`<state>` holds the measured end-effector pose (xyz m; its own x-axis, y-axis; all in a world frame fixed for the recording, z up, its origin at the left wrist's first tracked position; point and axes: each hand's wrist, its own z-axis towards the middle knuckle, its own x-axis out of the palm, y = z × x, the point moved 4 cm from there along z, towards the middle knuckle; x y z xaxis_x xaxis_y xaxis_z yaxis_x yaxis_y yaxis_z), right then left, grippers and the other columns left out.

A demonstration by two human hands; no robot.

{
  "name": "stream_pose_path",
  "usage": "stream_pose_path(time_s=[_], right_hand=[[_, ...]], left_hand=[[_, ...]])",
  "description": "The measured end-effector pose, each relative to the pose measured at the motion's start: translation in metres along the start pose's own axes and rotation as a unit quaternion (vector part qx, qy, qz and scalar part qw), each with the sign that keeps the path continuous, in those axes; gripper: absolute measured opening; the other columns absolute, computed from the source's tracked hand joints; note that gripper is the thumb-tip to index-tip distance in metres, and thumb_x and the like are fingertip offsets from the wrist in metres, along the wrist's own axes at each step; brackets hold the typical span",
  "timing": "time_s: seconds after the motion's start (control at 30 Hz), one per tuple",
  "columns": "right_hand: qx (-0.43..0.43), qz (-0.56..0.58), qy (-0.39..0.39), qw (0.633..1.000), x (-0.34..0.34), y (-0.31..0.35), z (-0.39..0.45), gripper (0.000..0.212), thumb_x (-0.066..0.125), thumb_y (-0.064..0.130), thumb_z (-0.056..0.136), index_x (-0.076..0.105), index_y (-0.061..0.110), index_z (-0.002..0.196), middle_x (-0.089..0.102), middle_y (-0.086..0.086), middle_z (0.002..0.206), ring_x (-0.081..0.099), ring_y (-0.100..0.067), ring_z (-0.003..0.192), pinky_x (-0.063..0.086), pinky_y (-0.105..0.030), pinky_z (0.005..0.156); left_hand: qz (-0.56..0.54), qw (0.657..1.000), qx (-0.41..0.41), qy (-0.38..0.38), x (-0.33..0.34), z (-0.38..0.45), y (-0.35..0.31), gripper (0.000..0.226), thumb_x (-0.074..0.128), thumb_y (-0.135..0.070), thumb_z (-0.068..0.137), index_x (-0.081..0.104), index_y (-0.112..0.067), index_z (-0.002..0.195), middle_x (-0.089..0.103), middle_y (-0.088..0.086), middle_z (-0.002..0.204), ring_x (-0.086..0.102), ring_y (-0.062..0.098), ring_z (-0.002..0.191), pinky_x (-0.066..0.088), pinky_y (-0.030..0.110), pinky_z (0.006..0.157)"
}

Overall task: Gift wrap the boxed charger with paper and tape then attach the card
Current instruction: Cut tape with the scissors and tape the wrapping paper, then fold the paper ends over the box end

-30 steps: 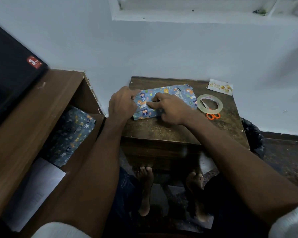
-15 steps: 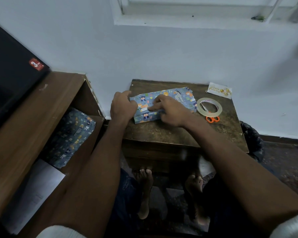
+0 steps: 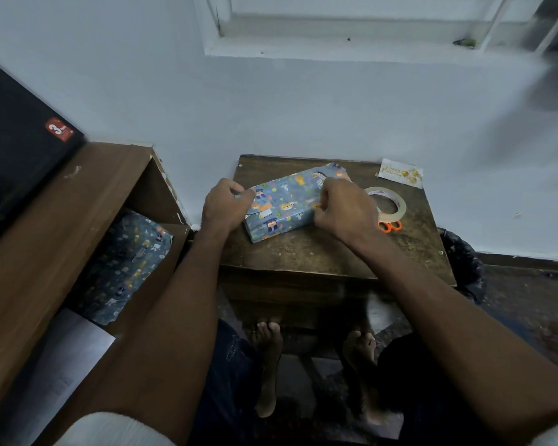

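Note:
The boxed charger (image 3: 281, 207), covered in blue cartoon-print paper, lies slanted on the small dark wooden table (image 3: 319, 252). My left hand (image 3: 221, 206) grips its left end, fingers pinching the paper there. At the box's right part my right hand (image 3: 345, 209) pinches the paper with curled fingers. A loose paper flap (image 3: 331, 172) sticks out beyond the right hand. The roll of clear tape (image 3: 388, 202) lies just right of that hand, with orange-handled scissors (image 3: 389, 226) partly under it. The white card (image 3: 400, 177) with gold print rests at the table's far right corner.
A brown wooden cabinet (image 3: 45, 236) stands to the left, with spare blue wrapping paper (image 3: 126, 262) and a white sheet (image 3: 55, 365) on its shelf. A black box (image 3: 16, 156) sits on top. The wall is right behind the table. My bare feet (image 3: 268, 365) are under the table.
My right hand has shifted from the middle of the box to its right part. The box now shows more of its top and front, and the left hand has closed on its left end.

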<state>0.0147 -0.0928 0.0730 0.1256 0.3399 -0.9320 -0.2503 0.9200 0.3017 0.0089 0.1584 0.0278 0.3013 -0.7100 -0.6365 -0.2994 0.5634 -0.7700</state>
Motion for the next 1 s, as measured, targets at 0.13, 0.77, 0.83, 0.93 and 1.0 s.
stream_pose_path(time_s=[0.13, 0.77, 0.83, 0.93, 1.0], right_hand=[[0.018, 0.018, 0.042, 0.999, 0.012, -0.005, -0.006, 0.043, 0.071, 0.030, 0.084, 0.049, 0.012, 0.115, 0.069, -0.011, 0.101, 0.067, -0.038, 0.095, 0.053, -0.042, 0.074], [0.056, 0.531, 0.135, 0.835, 0.006, -0.018, -0.010, 0.058, 0.054, -0.016, 0.099, 0.053, 0.008, 0.151, 0.058, 0.002, 0.148, 0.058, -0.007, 0.129, 0.058, -0.020, 0.081], [0.056, 0.547, 0.116, 0.827, 0.004, -0.025, -0.005, 0.052, 0.057, -0.010, 0.100, 0.056, 0.009, 0.149, 0.061, 0.000, 0.147, 0.058, -0.009, 0.134, 0.060, -0.027, 0.088], [0.052, 0.569, 0.087, 0.816, -0.002, -0.032, 0.005, 0.051, 0.060, -0.008, 0.099, 0.058, 0.011, 0.147, 0.065, -0.007, 0.142, 0.060, -0.014, 0.134, 0.058, -0.036, 0.100], [0.054, 0.573, 0.079, 0.814, -0.006, -0.036, 0.009, 0.051, 0.061, -0.007, 0.099, 0.059, 0.011, 0.147, 0.068, -0.009, 0.138, 0.065, -0.018, 0.128, 0.062, -0.035, 0.090]], left_hand=[[-0.004, 1.000, 0.001, 0.024, 0.000, -0.001, -0.005, 0.024, 0.074, -0.039, 0.093, 0.067, -0.027, 0.113, 0.065, -0.006, 0.110, 0.059, 0.019, 0.104, 0.041, 0.030, 0.086], [-0.063, 0.983, 0.138, 0.106, 0.006, -0.021, -0.020, 0.034, 0.046, -0.020, 0.110, 0.079, -0.019, 0.117, 0.070, -0.018, 0.078, 0.061, 0.002, 0.074, 0.049, 0.029, 0.075], [-0.086, 0.977, 0.176, 0.084, 0.007, -0.027, -0.027, 0.042, 0.045, -0.016, 0.111, 0.065, -0.028, 0.146, 0.076, -0.013, 0.117, 0.068, 0.005, 0.108, 0.054, 0.027, 0.093], [-0.075, 0.964, 0.249, 0.048, 0.017, -0.034, -0.036, 0.045, 0.048, -0.017, 0.109, 0.060, -0.029, 0.151, 0.070, -0.008, 0.139, 0.064, 0.009, 0.128, 0.053, 0.031, 0.106], [-0.066, 0.961, 0.268, 0.016, 0.023, -0.038, -0.042, 0.045, 0.047, -0.021, 0.110, 0.058, -0.029, 0.153, 0.071, 0.002, 0.128, 0.065, 0.014, 0.117, 0.052, 0.031, 0.101]])
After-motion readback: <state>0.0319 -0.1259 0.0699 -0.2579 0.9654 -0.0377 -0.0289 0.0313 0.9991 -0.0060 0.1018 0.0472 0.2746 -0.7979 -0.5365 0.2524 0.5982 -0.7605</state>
